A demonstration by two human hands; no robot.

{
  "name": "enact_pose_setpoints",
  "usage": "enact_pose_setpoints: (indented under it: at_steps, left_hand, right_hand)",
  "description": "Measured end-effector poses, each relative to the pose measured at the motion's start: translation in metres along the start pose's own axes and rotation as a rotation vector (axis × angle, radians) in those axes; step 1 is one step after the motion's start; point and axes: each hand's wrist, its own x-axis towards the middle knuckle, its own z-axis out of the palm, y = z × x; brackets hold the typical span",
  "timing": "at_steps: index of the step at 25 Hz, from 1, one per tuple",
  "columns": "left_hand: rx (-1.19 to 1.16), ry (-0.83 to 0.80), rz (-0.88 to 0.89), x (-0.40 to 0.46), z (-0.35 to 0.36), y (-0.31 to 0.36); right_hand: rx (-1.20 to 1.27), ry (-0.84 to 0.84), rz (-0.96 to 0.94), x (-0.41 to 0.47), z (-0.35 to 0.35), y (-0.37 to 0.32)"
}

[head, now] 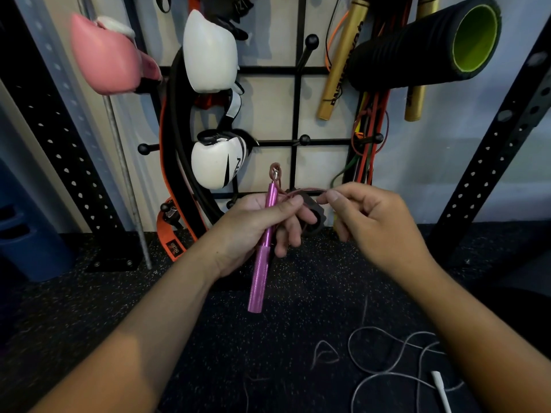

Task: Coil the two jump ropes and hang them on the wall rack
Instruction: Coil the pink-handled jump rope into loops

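Near edge of the floor [268, 338], right corner: grey jump rope [387, 374] lies in loose loops with its white handle [440, 389], well apart from both hands; bare floor to its left. Both forearms reach forward, meeting mid-frame above the floor. Left hand [256, 225] grips the pink handle [262, 257] of the pink jump rope [301, 192], fingers curled round it, handle tilted, lower end free. Right hand [366, 216] fingers pinch the thin cord just beside the left hand. Behind: wall rack [298, 108] with pegs, white boxing gloves [211, 52], pink boxing glove [104, 55], foam roller [423, 46], bands.
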Motion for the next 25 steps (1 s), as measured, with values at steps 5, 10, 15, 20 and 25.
enact_pose_setpoints:
  at_steps: [5,10,15,20,25]
  left_hand:
    - [-0.194,-0.157,-0.041,-0.007,0.004,0.009]
    - [-0.943,0.002,0.176,0.003,0.01,0.02]
    - [0.12,0.363,0.245,0.001,-0.009,0.02]
    - [0.497,0.136,-0.035,-0.006,0.004,0.01]
    - [0.155,-0.015,-0.029,-0.003,0.02,0.007]
  right_hand:
    - [-0.08,0.2,0.08,0.0,0.001,-0.001]
    - [0.027,-0.282,0.259,-0.008,0.018,0.011]
    - [-0.072,-0.671,0.185,-0.017,0.021,-0.003]
    - [-0.067,-0.489,-0.055,-0.004,-0.007,-0.027]
    - [0.052,-0.054,-0.019,0.002,-0.009,-0.01]
